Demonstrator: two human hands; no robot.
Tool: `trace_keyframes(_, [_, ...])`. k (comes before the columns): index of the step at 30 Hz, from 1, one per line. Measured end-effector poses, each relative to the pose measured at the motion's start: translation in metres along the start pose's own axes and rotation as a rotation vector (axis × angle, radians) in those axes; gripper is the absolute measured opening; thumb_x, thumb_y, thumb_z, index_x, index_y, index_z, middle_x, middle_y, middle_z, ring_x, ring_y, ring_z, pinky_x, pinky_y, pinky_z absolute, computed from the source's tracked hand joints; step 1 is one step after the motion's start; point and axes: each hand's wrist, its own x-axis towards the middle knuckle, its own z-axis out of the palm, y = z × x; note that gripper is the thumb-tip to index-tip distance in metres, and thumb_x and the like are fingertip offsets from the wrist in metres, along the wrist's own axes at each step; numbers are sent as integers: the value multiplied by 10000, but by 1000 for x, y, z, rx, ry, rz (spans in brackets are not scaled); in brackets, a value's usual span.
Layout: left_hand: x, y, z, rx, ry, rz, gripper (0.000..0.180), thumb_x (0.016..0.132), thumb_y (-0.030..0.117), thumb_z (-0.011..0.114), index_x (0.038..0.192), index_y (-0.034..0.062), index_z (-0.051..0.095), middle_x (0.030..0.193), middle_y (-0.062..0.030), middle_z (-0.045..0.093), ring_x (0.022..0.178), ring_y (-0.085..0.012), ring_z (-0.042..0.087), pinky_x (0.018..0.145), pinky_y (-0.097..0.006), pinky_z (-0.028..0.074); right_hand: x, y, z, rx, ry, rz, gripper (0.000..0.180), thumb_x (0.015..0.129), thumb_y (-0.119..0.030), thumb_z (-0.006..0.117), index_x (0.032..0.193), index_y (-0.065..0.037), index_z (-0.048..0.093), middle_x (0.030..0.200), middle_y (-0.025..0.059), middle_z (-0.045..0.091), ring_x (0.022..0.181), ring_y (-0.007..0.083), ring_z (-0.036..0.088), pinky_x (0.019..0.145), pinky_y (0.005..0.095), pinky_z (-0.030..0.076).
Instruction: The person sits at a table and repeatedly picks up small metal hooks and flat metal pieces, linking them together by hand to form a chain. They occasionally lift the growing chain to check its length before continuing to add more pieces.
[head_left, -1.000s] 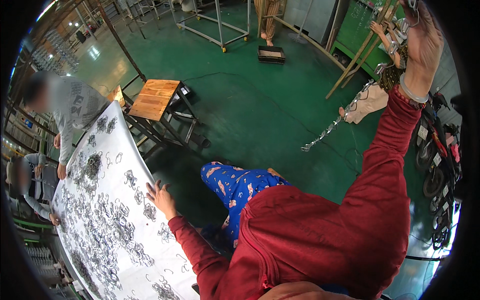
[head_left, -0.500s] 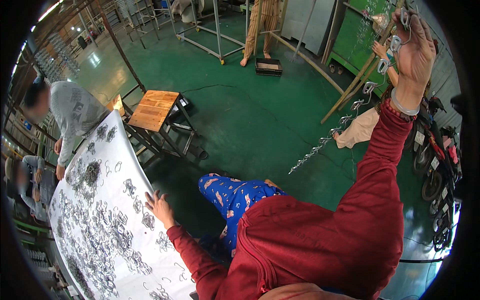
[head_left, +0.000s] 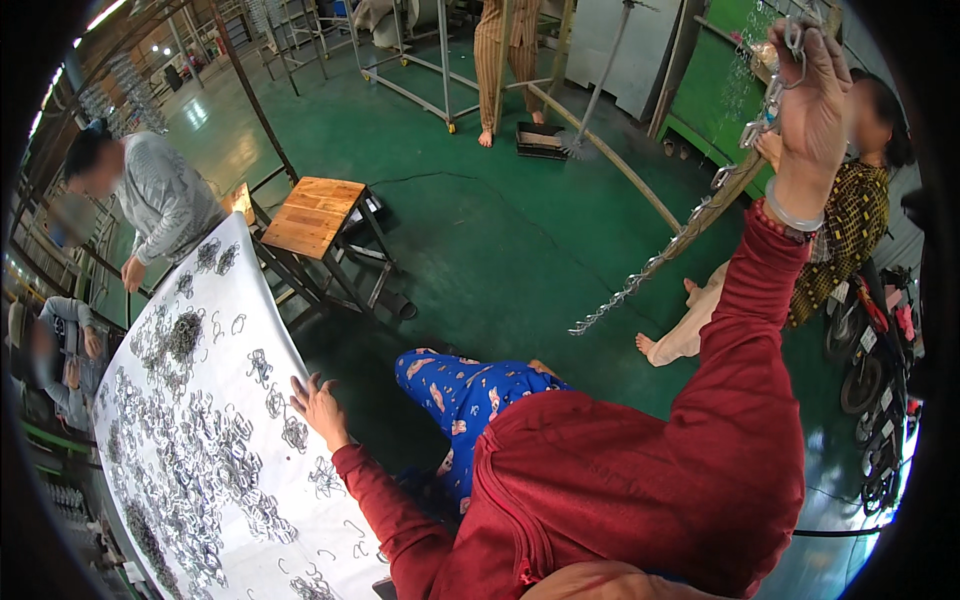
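At the upper right of the frame the right hand [head_left: 812, 95] is raised high, fingers clamped on the top of a metal chain [head_left: 660, 258] that hangs down in a long slant toward mid-frame. The left hand [head_left: 318, 408], lower left, rests on the table [head_left: 300, 500] edge with fingers spread, closed on nothing, beside scattered metal links [head_left: 205, 440]. It looks like the chain is being held up while it is put together; adding to it would take a link from the white sheet. A wooden stool [head_left: 315, 215] stands on the green floor [head_left: 500, 230], with other people seated around.
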Motion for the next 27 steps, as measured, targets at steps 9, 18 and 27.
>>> trace_keyframes(9, [2,-6,10,7,-10,-6,334,762,-3,536,878,245,728,1281,19,560,1425,-299,244,1155,-526,145,-32,51,16,-19,210,13,189,921,-15,582,1080,72,634,1032,161,663,952,269,645,870,413,555])
trace_keyframes(18, [0,-15,9,-5,-110,-33,404,685,-32,568,911,258,734,1326,49,520,1445,-300,189,1152,-543,138,-68,61,70,19,355,21,168,885,-13,632,1040,48,656,957,104,681,853,179,652,794,294,528])
trace_keyframes(27, [1,-8,0,2,-80,-8,456,671,-88,510,921,221,734,1306,20,546,1443,-319,185,1156,-560,117,-58,98,64,14,412,104,149,861,-19,675,1000,32,673,899,93,689,793,149,636,725,271,504])
